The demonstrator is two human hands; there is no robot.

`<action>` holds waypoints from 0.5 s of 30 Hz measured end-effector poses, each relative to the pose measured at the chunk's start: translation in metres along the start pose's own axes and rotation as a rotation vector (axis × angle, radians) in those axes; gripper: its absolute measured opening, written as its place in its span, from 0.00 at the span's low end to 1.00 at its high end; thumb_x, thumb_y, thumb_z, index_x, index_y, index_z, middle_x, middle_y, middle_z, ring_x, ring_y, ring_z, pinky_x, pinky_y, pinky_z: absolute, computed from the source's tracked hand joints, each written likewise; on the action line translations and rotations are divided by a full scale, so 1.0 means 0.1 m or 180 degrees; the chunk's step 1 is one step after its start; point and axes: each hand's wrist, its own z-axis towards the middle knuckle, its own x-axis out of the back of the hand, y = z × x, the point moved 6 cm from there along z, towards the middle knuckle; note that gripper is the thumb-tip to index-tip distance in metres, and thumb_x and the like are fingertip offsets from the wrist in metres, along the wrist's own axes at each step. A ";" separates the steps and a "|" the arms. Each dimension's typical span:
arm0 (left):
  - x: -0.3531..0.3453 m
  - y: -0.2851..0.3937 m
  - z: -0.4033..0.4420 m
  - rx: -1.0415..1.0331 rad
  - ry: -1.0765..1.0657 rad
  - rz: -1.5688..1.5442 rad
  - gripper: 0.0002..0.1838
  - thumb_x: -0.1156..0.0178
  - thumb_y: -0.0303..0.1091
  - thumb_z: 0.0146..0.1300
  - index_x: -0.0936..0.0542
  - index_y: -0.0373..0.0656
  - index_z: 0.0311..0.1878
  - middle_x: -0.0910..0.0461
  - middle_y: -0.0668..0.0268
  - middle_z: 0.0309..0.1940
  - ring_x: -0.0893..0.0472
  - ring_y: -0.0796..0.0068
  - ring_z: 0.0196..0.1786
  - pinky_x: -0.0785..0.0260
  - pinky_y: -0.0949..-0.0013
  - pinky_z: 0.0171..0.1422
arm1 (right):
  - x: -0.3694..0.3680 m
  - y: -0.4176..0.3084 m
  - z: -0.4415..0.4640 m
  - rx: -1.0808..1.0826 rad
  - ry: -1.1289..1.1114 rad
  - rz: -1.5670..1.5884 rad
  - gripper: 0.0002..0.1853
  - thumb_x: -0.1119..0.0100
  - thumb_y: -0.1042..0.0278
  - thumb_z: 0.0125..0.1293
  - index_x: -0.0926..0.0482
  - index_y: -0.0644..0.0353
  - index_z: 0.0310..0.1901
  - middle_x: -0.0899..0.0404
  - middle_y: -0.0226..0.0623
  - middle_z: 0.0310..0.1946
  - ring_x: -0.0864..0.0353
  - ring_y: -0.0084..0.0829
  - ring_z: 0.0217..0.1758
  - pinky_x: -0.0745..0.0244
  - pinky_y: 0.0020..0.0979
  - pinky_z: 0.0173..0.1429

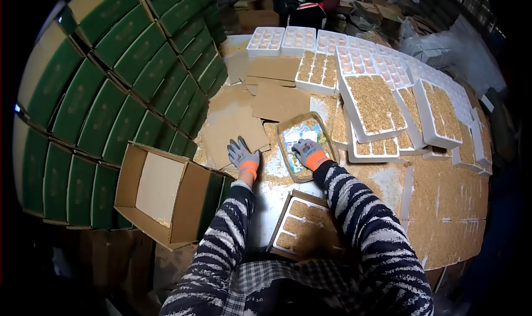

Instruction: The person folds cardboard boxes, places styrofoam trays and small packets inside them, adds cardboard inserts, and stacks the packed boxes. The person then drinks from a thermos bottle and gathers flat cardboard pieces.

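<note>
My left hand [244, 155], in a grey and orange glove, rests with fingers spread on the edge of a flat cardboard sheet [231, 125]. My right hand [310, 152], gloved alike, reaches into a shallow brown-rimmed tub [302, 178]. Its fingers bend down onto white and blue printed packets [300, 132] lying there; the fingertips are partly hidden. Just in front of my body stands an open carton [272, 239]. Inside it sits a white foam tray [284, 225] whose compartments are filled with brown sawdust-like material.
Green cartons [105, 116] are stacked high on the left. An open, tilted carton [178, 205] stands before them. Sawdust-filled foam trays [374, 103] are piled at right, with egg-filled trays [299, 39] behind. Loose sawdust [443, 205] covers the right side. Another person [305, 6] is at the back.
</note>
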 end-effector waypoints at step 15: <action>-0.37 -0.06 0.06 -0.1542 -0.0462 0.0746 0.32 0.32 0.49 0.53 0.26 0.53 0.62 0.28 0.59 0.55 0.30 0.58 0.60 0.40 0.53 0.65 | 1.47 0.54 -1.60 -0.0578 0.1192 0.2276 0.10 0.35 0.70 0.55 0.14 0.58 0.40 0.17 0.39 0.46 0.18 0.39 0.50 0.26 0.32 0.58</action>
